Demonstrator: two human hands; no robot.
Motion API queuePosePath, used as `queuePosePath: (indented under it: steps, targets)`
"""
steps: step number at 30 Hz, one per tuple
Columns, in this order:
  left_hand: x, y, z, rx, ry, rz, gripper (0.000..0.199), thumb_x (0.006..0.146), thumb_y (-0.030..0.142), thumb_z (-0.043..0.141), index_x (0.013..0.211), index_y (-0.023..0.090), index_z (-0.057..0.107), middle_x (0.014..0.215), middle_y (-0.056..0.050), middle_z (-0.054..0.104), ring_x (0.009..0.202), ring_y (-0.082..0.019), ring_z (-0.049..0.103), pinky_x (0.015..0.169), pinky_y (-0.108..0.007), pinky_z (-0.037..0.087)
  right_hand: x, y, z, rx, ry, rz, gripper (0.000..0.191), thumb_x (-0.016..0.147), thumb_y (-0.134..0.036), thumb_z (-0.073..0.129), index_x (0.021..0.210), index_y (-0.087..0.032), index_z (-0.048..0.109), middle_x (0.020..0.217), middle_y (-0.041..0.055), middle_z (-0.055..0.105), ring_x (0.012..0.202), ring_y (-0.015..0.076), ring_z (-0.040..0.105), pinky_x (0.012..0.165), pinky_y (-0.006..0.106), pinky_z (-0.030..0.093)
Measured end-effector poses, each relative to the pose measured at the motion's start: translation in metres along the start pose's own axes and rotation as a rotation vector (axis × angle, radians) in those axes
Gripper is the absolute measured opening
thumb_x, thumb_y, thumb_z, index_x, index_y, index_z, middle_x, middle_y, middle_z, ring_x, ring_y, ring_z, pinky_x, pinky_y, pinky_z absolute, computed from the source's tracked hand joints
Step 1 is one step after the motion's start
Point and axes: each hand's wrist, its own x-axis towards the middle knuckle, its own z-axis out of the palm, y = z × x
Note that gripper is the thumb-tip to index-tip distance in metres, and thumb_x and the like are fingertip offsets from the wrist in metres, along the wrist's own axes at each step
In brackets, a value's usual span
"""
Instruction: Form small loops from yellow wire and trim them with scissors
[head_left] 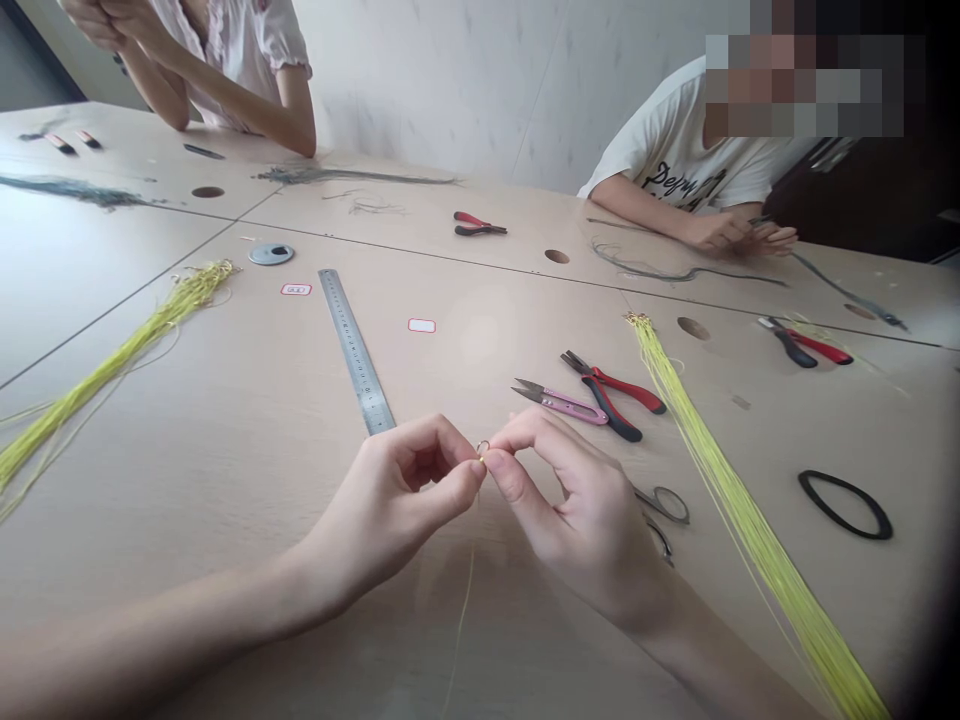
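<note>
Both hands meet above the middle of the table, fingertips pinched together. Between them a small gold-coloured ring (483, 446) pokes up, and a thin yellow cord (466, 590) hangs below toward me. My left hand (409, 490) is closed in a pinch at the ring's lower left, where the cord joins it. From the other side my right hand (570, 500) pinches the ring between thumb and forefinger. Behind the right hand lie pink-handled thread snips (562, 400), red-and-black pliers (615, 395) and metal scissors (664, 505), partly covered by the hand.
Bundles of yellow cords lie left (127, 365) and right (727, 490). A steel ruler (352, 350), a round lid (271, 254), a black band (846, 505) and more pliers (806, 342) rest about. Two people sit across the table (465, 270); one handles grey-green cord (847, 285).
</note>
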Motion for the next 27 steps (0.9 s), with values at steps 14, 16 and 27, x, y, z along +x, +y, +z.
queuePosePath:
  steps: [14,16,27]
  targets:
    - [0.0014,0.0,0.0,-0.052,-0.043,-0.053,0.02,0.082,0.031,0.058,0.069,0.016,0.058,0.064,0.003,0.055,0.062,-0.01,0.048,0.058,-0.022,0.039,-0.0008,0.0015,0.0023,-0.022,0.011,-0.034,0.014,0.091,-0.011,0.047,0.08,-0.019,0.049,0.075,-0.0026,0.052,0.073,0.0108,0.051,0.07,0.026,0.04]
    - [0.0014,-0.0008,0.0001,-0.056,-0.035,-0.029,0.019,0.082,0.029,0.058,0.068,0.016,0.057,0.063,0.004,0.054,0.061,-0.009,0.047,0.057,-0.021,0.038,-0.0014,0.0012,0.0026,-0.029,0.014,-0.026,0.013,0.091,-0.012,0.047,0.08,-0.019,0.05,0.074,-0.0026,0.052,0.073,0.0108,0.051,0.069,0.026,0.04]
    - [0.0017,0.0026,-0.0005,-0.087,-0.008,0.025,0.017,0.083,0.024,0.058,0.068,0.017,0.058,0.061,0.006,0.051,0.06,-0.007,0.045,0.056,-0.018,0.038,0.0011,-0.0025,-0.0006,0.073,0.08,-0.023,0.012,0.089,-0.013,0.045,0.08,-0.018,0.052,0.074,-0.0022,0.053,0.071,0.0096,0.051,0.067,0.025,0.042]
